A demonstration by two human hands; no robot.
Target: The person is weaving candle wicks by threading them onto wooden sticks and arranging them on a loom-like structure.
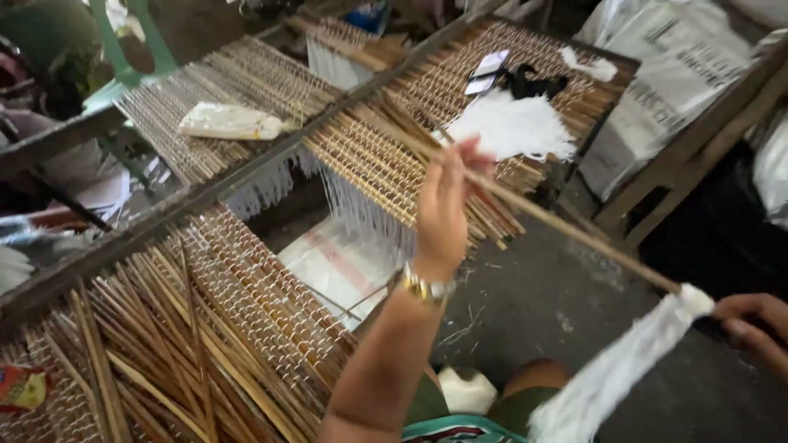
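Right hand [751,328] sat nearest the camera at the lower right edge, fingers curled and pressed together round the near end of a long thin stick [566,230] — a hank of white thread [607,381] hung from that end, just below the fingertips, blurred and trailing down toward the person's lap. Beyond it, the left hand [443,213] was raised, wrist bearing a gold-coloured watch [427,289]; its fingers were bent together with the tips pinching the stick partway along its length, so the stick ran slantwise from the right fingers up past the left fingertips and on across the mat. To the left of the left hand lay a loose heap of bamboo slats [164,353] on a woven slat mat [271,303], white warp threads showing between the slats. Just past the left fingertips rested a fluffy bundle of white thread [513,127] on the farther stretch of mat [394,156], fringe hanging from its edge. Farther still from the fingers — a dark wooden beam [213,193] crossing the frame, a pale wrapped packet [230,121] on the far mat, and white sacks [681,74] stacked at the upper right.
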